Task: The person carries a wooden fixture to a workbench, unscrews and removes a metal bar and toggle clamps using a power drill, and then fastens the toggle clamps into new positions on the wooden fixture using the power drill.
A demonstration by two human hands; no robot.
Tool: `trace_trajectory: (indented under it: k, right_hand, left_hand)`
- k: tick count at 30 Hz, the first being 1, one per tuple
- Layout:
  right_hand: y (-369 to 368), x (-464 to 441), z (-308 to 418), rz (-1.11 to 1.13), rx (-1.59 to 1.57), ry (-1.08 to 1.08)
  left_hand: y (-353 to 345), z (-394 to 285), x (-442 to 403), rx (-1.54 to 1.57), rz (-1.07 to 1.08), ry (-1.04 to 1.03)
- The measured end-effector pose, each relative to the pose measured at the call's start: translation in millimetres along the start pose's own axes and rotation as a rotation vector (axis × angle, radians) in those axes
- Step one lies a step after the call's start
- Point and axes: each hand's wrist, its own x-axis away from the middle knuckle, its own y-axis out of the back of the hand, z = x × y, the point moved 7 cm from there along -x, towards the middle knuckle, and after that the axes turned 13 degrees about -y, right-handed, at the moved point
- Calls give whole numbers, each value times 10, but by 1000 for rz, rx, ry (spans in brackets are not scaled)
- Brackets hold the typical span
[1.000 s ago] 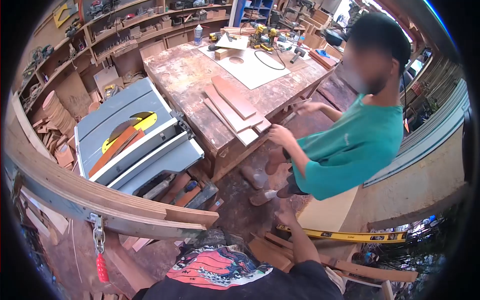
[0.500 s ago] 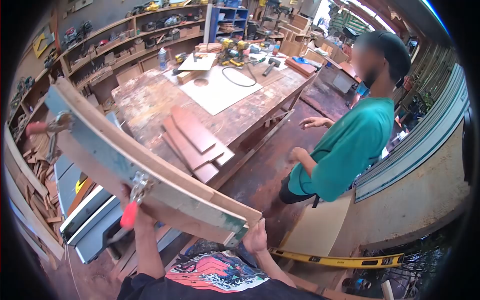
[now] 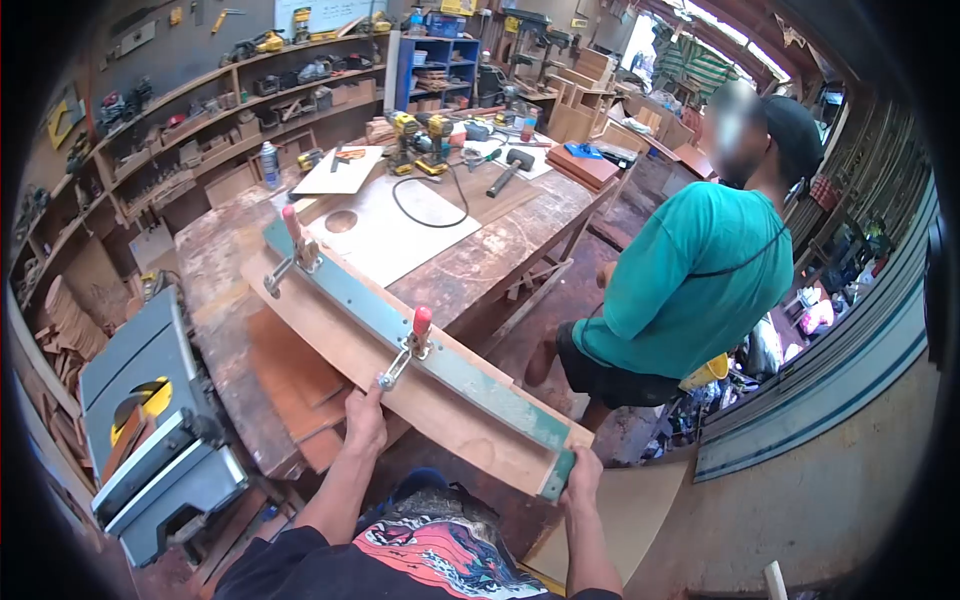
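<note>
From where I stand, the curved wooden jig (image 3: 455,410) already carries its front toggle clamp (image 3: 407,362) and back toggle clamp (image 3: 305,256), handles upright; whether they grip a workpiece I can't tell. It is up in both hands, not yet let go, slanting over the near side of the workbench (image 3: 215,250). The left hand (image 3: 366,420) has its fingers closed on the near edge, the right hand (image 3: 582,472) wraps the end. Reddish boards (image 3: 288,355) lie partly beneath, cluttering that corner; a mallet (image 3: 510,172) and drills (image 3: 433,150) crowd the far side. A table saw (image 3: 130,345) stands left, a co-worker (image 3: 690,270) close by right.
</note>
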Motion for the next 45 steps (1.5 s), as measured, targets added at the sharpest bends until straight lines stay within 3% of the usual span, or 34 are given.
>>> trace_trajectory:
  k: [4, 6, 8, 11, 14, 20, 22, 23, 26, 27, 28, 30, 33, 35, 37, 42, 45]
  right_hand:
    - [-63, -1288, 691, -98, 210, 135]
    - [-166, -1991, 970, -106, 343, 187]
    - [-446, -2229, 1373, -130, 359, 57]
    - [-736, -2901, 1809, -56, 482, 86]
    - [-1099, -3483, 2127, 13, 555, 60]
    - [-2274, -5175, 2626, 275, 708, 93]
    - [-2676, -5531, 2797, 148, 761, 268]
    - [-2905, -5659, 2858, 187, 797, 283]
    - [-3529, -5670, 3055, 159, 921, 499]
    - [-3705, -5833, 3001, 194, 922, 649]
    - [-3872, -5574, 3128, 175, 1016, 914]
    - [-4096, -5403, 3138, 319, 965, 1018]
    - [-4268, -5417, 3056, 578, 1056, 739]
    - [-4211, -5604, 3035, 592, 911, 708]
    - [-4155, -5742, 3167, 575, 814, 648]
    - [-4037, -5957, 3581, 507, 821, 732]
    - [-4082, -5734, 3651, 602, 889, 792]
  left_hand:
    - [-888, 468, -222, 121, 20, 305]
    - [-1225, 917, -533, 181, 75, 355]
    - [-1411, 1162, -611, 143, 110, 455]
    - [-1635, 1641, -795, 124, 184, 576]
    - [-2005, 1532, -936, 100, 255, 623]
    - [-2689, 1626, -1311, -143, 380, 569]
    - [-2940, 1539, -1359, -275, 460, 538]
    - [-3020, 1456, -1392, -296, 377, 470]
    - [-3191, 936, -1522, -621, 99, -102]
    - [-3171, 922, -1548, -640, 0, -78]
    - [-3252, 789, -1626, -806, 1, -242]
    - [-3441, 609, -1724, -1133, 12, -542]
    - [-3614, 903, -1985, -947, -14, -363]
    - [-3829, 980, -2134, -936, 36, -320]
    - [-3857, 1015, -2158, -878, -91, -245]
    - [-3882, 1147, -2201, -871, -304, -203]
    - [-3969, 1101, -2246, -831, -220, -140]
